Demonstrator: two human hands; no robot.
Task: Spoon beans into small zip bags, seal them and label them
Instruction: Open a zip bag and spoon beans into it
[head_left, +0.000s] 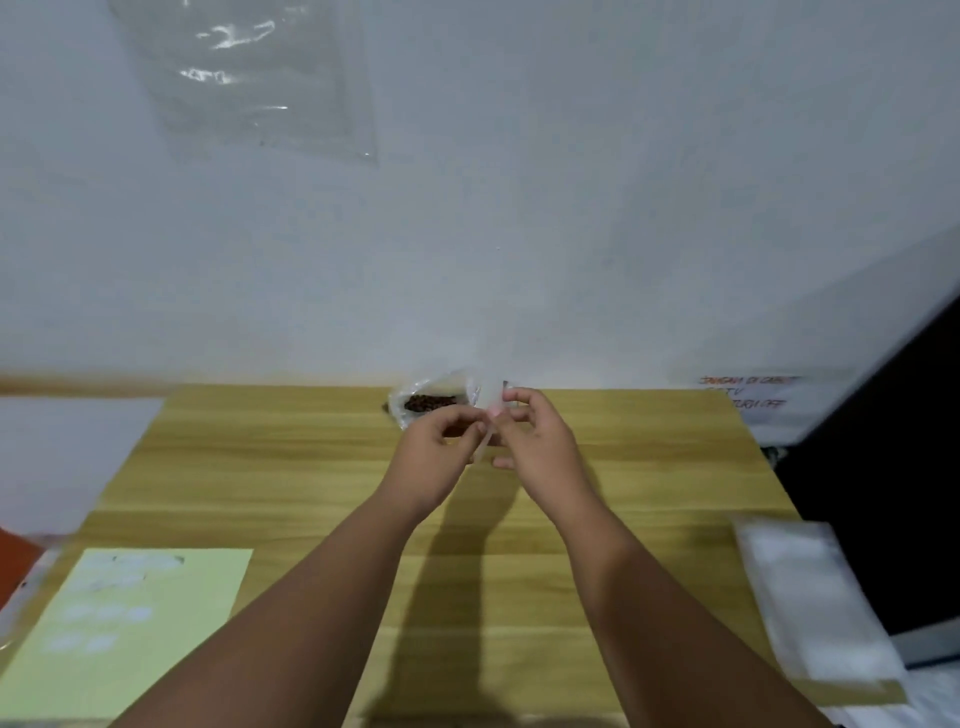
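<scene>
Pinching zip bag (487, 402) just inside far edge of table (291, 415)

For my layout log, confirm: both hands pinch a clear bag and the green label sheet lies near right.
Wrong side: the head view shows the green label sheet near left. The left hand and right hand do pinch the clear bag.

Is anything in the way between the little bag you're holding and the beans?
No, nothing visible is. The left hand and the right hand both pinch the little clear bag above the table. The open bag of beans lies just behind them at the far edge.
</scene>
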